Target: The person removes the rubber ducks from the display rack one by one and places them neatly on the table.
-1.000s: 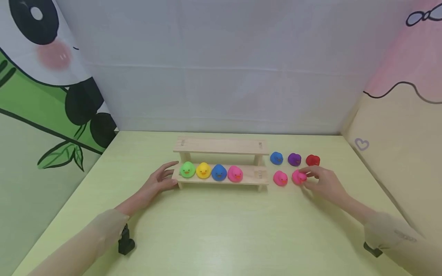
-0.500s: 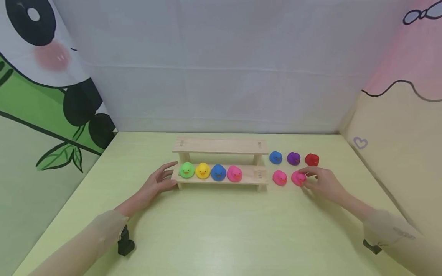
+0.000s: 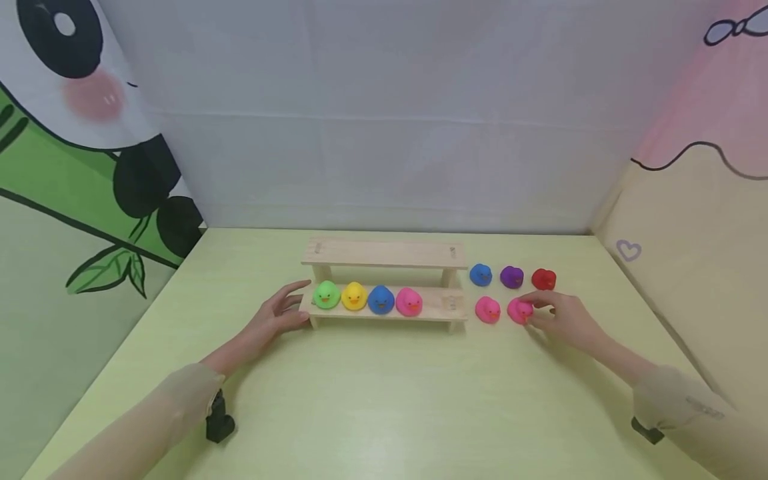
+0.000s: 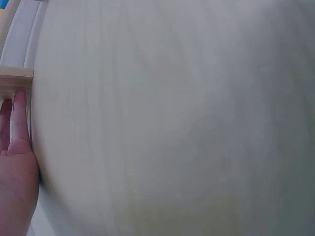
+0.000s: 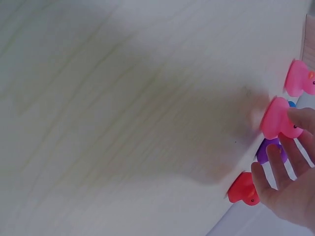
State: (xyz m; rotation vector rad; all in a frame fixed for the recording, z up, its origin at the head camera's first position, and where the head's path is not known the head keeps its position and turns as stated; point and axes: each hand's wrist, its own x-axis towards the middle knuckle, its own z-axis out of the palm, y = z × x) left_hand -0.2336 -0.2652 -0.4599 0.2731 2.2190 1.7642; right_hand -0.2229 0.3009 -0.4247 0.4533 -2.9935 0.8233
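Note:
My right hand [image 3: 564,321] is at the right of the table, its thumb and fingertips pinching a pink rubber duck [image 3: 519,311]. In the right wrist view the thumb lies against this duck [image 5: 276,118], while the other fingers spread beside it. At the left end of a two-step wooden rack [image 3: 384,253], my left hand [image 3: 276,317] touches the lower step with straight fingers. Along that step stand a green duck [image 3: 327,295], a yellow duck [image 3: 354,296], a blue duck [image 3: 381,300] and another pink duck [image 3: 409,302].
Right of the rack, a second loose pink duck [image 3: 488,310] sits beside the pinched one. Behind them a blue duck [image 3: 481,275], a purple duck [image 3: 512,277] and a red duck [image 3: 543,279] form a row. A white cloth wall [image 3: 384,167] stands behind the table [image 3: 384,400].

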